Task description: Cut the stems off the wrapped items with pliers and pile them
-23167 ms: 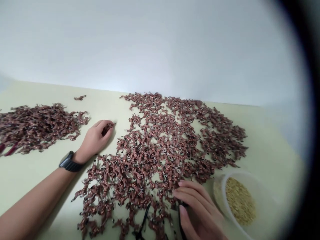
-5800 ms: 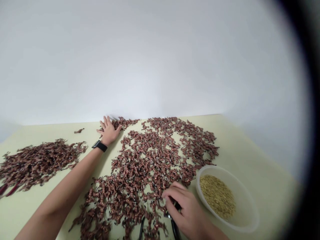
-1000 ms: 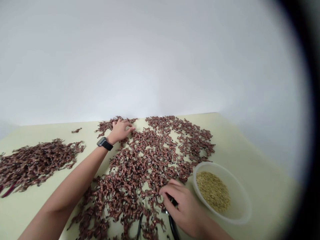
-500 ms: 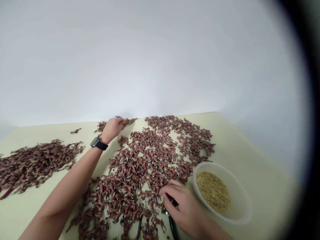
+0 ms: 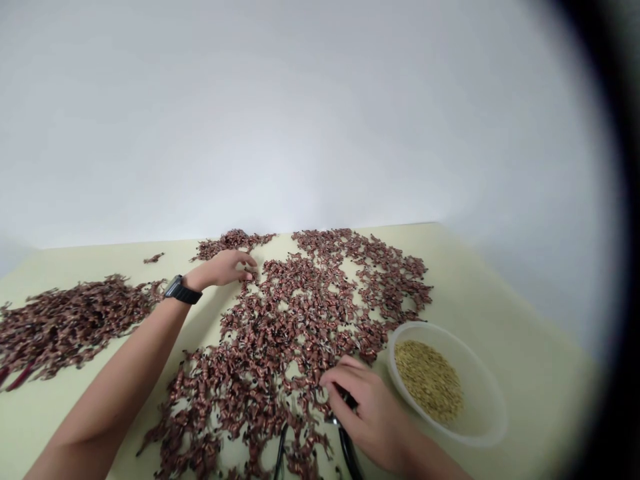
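Observation:
My left hand [image 5: 233, 267], with a dark watch [image 5: 183, 291] on the wrist, reaches to the far left edge of a wide spread of small brown animal figures [image 5: 290, 320], horse-like with dark feet. Its thumb and fingers are apart, the thumb close to one figure at the edge. My right hand [image 5: 367, 407] is low over the near right side of the spread, thumb and fingers curled together. Something black shows inside its curl, mostly hidden. Just below lies a tool with black curved handles [image 5: 347, 450] and a bit of metal, perhaps pliers; whether the hand grips it is unclear.
Right of my right hand stands a translucent round bowl [image 5: 483, 407] holding small yellowish pieces [image 5: 430, 380]. A second heap of brown figures [image 5: 75, 323] is at the left, a smaller one [image 5: 233, 241] by the white wall [image 5: 300, 120]. The tabletop [image 5: 520, 333] is pale yellow.
My left hand has drawn back from the small far heap, down to the edge of the main spread, and its fingers have parted. My right hand has stayed nearly still.

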A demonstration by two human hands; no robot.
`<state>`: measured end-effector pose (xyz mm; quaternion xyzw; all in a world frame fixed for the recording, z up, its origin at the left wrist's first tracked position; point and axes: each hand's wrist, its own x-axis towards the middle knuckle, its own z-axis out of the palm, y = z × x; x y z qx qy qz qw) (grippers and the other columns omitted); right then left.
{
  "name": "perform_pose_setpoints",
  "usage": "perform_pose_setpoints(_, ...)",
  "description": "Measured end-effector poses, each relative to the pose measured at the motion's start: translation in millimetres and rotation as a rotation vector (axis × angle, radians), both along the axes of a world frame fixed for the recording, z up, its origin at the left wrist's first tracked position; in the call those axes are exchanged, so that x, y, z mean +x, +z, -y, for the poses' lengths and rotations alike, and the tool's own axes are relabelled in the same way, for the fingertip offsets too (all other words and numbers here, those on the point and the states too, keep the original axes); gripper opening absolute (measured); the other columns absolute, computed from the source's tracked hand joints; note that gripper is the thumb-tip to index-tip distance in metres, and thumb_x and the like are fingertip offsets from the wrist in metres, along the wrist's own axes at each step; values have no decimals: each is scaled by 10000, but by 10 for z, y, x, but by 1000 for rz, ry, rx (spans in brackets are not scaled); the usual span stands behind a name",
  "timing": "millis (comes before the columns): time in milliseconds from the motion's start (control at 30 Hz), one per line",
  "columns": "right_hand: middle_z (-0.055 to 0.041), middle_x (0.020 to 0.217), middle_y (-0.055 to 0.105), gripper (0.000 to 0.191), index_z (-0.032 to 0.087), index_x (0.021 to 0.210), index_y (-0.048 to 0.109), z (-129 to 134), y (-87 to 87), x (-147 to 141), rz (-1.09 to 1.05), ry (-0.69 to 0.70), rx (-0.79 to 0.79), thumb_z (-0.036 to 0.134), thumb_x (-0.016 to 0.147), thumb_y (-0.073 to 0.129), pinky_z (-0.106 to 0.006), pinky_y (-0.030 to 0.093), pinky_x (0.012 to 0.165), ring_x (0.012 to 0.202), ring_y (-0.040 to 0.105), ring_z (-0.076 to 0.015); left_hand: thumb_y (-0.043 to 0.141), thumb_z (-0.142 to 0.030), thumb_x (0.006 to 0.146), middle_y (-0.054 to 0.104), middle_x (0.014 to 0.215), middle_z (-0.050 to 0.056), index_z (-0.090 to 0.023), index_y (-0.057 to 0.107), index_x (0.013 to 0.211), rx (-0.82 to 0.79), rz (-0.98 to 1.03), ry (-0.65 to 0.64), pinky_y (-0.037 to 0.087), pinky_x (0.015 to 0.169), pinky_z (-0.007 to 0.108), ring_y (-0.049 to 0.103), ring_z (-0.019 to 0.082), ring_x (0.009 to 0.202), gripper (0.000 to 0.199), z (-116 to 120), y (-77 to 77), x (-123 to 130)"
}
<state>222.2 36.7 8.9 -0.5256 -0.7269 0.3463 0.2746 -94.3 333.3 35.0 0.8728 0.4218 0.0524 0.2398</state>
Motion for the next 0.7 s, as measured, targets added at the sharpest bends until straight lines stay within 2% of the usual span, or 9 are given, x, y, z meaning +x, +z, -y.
perform_pose_setpoints(100, -49, 862, 656, 223, 221, 953, 693, -1, 2, 1, 4, 2, 3, 223, 1023, 482, -340, 470, 805, 906, 596, -215, 721, -382, 782, 758, 1051, 64, -275, 767, 1042, -76, -21, 5, 492, 833, 370, 676, 264, 928, 285, 1, -44, -70)
perform_pose_setpoints(233, -52, 859, 656, 227, 215, 947, 697, 0, -6, -2, 0, -1, 7, 233, 1025, 484, -335, 476, 784, 892, 599, -211, 674, -375, 802, 751, 961, 67, -260, 738, 975, -129, -43, 14, 475, 724, 342, 671, 248, 827, 217, -2, -58, -121)
perform_pose_setpoints(400, -54, 867, 656, 233, 213, 955, 698, -9, 2, -6, 9, 3, 9, 222, 1024, 476, -343, 476, 791, 897, 596, -212, 688, -432, 816, 752, 1014, 59, -274, 729, 1048, -171, -47, -31, 477, 746, 334, 679, 249, 887, 284, 89, 23, -96)
perform_pose_setpoints(533, -52, 861, 653, 224, 212, 955, 696, -7, 5, -3, 17, 2, 8, 211, 1018, 480, -343, 478, 785, 889, 594, -211, 791, -474, 717, 751, 1036, 65, -272, 741, 1064, -201, -26, -53, 482, 775, 332, 673, 262, 928, 404, 172, 75, -32)
perform_pose_setpoints(700, -51, 854, 644, 221, 214, 939, 687, -5, 13, -4, 14, 5, 19, 210, 1019, 481, -334, 474, 771, 878, 594, -208, 802, -478, 702, 745, 998, 65, -277, 772, 971, -115, -93, -56, 451, 788, 350, 647, 272, 915, 338, 233, 65, 42)
